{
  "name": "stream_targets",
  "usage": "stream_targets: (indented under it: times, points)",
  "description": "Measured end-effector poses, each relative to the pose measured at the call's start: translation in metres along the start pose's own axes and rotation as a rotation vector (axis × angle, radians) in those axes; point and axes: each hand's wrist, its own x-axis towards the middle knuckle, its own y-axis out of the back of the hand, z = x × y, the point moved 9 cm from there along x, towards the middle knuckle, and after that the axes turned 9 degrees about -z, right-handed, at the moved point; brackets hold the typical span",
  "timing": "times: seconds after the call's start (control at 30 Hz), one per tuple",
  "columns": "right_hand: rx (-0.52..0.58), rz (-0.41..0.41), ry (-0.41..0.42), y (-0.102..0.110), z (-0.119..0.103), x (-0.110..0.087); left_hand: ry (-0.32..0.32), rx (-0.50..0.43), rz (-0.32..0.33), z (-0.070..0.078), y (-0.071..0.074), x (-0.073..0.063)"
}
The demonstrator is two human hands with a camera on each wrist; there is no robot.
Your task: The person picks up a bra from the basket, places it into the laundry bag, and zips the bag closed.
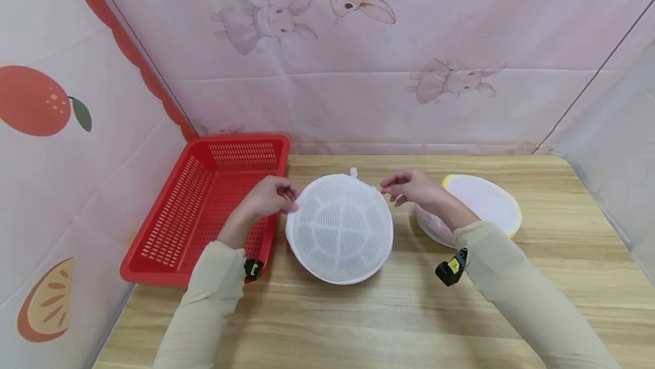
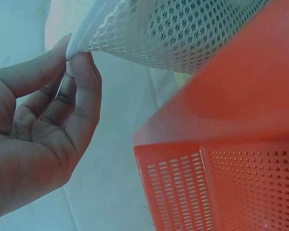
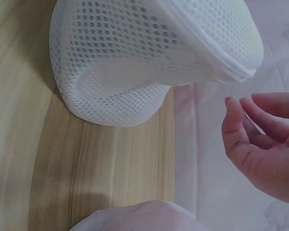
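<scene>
A round white mesh laundry bag (image 1: pixel 340 232) stands over the table in the middle of the head view, its circular top turned towards me. A small white loop sticks up from its far edge. My left hand (image 1: pixel 272 195) pinches the bag's piped rim between thumb and forefinger, as the left wrist view shows on the mesh (image 2: pixel 154 33). Just off the bag's right rim is my right hand (image 1: pixel 413 188), fingers loosely bent. In the right wrist view a gap separates those fingertips from the zipped edge of the bag (image 3: pixel 115 72), and they hold nothing.
A red perforated plastic basket (image 1: pixel 281 156) stands at the left, close beside the left hand. Under and behind the right forearm sits a second round bag (image 1: pixel 483 201), white-topped with yellow edging. A printed cloth wall (image 1: pixel 348 107) closes off the back of the wooden table (image 1: pixel 368 323).
</scene>
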Motion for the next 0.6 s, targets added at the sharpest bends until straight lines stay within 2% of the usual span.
stream_targets:
  times: [0.3, 0.47, 0.6]
  points:
    - [-0.082, -0.067, 0.057, -0.009, -0.007, 0.003, -0.037, 0.026, 0.000, 0.009, -0.004, -0.002]
    - [-0.129, -0.072, 0.048, -0.010, -0.005, 0.005, -0.067, 0.023, 0.003, 0.010, -0.004, -0.002]
    - [-0.136, -0.069, 0.034, -0.009, -0.003, 0.005, -0.064, 0.032, -0.012, 0.010, -0.004, -0.004]
